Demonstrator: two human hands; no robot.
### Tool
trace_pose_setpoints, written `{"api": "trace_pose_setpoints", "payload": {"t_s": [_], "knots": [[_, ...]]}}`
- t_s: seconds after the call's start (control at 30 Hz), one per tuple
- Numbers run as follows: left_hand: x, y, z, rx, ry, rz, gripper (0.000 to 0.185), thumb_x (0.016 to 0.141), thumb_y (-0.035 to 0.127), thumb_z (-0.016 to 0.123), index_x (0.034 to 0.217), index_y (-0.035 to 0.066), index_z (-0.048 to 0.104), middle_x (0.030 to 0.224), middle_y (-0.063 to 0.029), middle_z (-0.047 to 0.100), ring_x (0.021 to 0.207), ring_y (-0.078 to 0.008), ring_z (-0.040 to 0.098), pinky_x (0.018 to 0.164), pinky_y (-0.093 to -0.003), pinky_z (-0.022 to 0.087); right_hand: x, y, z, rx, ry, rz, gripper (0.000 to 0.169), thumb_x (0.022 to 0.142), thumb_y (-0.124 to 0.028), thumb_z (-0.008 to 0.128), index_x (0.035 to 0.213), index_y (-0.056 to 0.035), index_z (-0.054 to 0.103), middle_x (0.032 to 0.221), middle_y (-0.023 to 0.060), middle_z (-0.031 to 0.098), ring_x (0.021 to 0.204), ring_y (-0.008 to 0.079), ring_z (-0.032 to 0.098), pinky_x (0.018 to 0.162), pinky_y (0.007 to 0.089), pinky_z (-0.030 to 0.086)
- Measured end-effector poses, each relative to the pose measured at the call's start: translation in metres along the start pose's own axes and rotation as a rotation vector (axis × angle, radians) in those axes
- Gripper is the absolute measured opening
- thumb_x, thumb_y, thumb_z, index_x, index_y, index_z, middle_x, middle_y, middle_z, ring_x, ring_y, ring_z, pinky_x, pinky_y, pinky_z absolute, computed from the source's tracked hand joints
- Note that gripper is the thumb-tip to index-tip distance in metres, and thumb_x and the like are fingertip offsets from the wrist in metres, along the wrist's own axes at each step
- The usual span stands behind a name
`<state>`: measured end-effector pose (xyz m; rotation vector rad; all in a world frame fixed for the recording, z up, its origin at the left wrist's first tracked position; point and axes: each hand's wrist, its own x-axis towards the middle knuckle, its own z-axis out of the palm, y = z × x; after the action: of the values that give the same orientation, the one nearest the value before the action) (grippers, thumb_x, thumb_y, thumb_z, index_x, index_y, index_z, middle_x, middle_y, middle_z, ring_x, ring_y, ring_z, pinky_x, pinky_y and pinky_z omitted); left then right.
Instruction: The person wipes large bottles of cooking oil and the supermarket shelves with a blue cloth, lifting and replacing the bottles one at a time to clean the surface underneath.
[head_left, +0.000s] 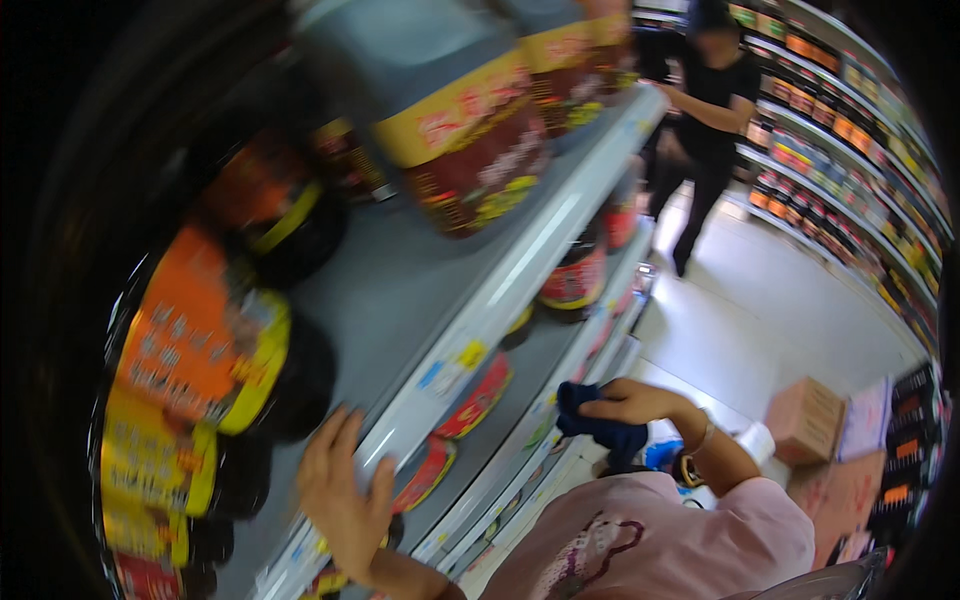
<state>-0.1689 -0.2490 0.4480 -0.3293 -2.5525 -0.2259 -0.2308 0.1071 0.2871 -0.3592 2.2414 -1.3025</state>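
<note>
My left hand lies on the front edge of a grey metal shelf. Its fingers rest on the shelf top and its thumb hangs over the light price rail. In my right hand is a bunched dark blue cloth, held in front of the lower shelves. To the left of my left hand stand dark bottles with orange labels and yellow labels. Large jugs of dark liquid with yellow and brown labels stand farther along the shelf; they look blurred.
Red-labelled containers sit on the shelf below. A person in dark clothes stands in the aisle by the shelf's far end. Stocked shelving lines the aisle's far side. Cardboard boxes and packs of dark bottles stand at the right.
</note>
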Motion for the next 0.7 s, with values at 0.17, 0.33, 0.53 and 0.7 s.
{"api": "trace_pose_setpoints", "payload": {"t_s": [0.17, 0.33, 0.53, 0.7], "knots": [[0.011, 0.001, -0.002, -0.019, 0.008, 0.058, 0.045, 0.082, 0.028, 0.068, 0.122, 0.006, 0.062, 0.126, -0.0131, 0.061, 0.111, -0.0344, 0.058, 0.093, -0.0415, 0.045, 0.005, -0.158, -0.058, 0.171, 0.496, -0.632, 0.037, 0.097, -0.032, 0.062, 0.077, -0.0009, 0.061, 0.065, 0.0000, 0.051, 0.060, 0.0087, 0.045, 0.053, 0.0317, 0.037], [0.003, -0.014, -0.006, -0.034, 0.056, 0.065, 0.046, 0.081, 0.029, 0.070, 0.121, 0.008, 0.062, 0.127, -0.0102, 0.060, 0.111, -0.0320, 0.058, 0.092, -0.0408, 0.045, 0.094, -0.337, -0.080, -0.599, 1.381, -1.476, 0.019, 0.083, -0.007, 0.064, 0.100, -0.0003, 0.062, 0.102, 0.0190, 0.063, 0.094, 0.0365, 0.059, 0.085, 0.0410, 0.049], [-0.007, -0.011, -0.005, -0.104, 0.077, 0.035, 0.046, 0.081, 0.030, 0.070, 0.121, 0.009, 0.061, 0.125, -0.0102, 0.059, 0.112, -0.0317, 0.057, 0.093, -0.0418, 0.046, 0.242, -0.431, -0.073, -0.927, 1.164, -0.953, 0.033, 0.083, -0.014, 0.062, 0.114, -0.0035, 0.063, 0.128, 0.0235, 0.056, 0.118, 0.0371, 0.055, 0.097, 0.0445, 0.048], [-0.016, -0.032, 0.004, -0.213, 0.159, 0.109, 0.044, 0.075, 0.029, 0.073, 0.112, 0.007, 0.061, 0.114, -0.0093, 0.058, 0.107, -0.0277, 0.055, 0.092, -0.0391, 0.044, 0.310, -0.373, -0.097, -1.093, 0.671, -0.844, 0.035, 0.084, -0.016, 0.061, 0.116, -0.0032, 0.061, 0.129, 0.0227, 0.055, 0.118, 0.0367, 0.055, 0.097, 0.0444, 0.047]]}}
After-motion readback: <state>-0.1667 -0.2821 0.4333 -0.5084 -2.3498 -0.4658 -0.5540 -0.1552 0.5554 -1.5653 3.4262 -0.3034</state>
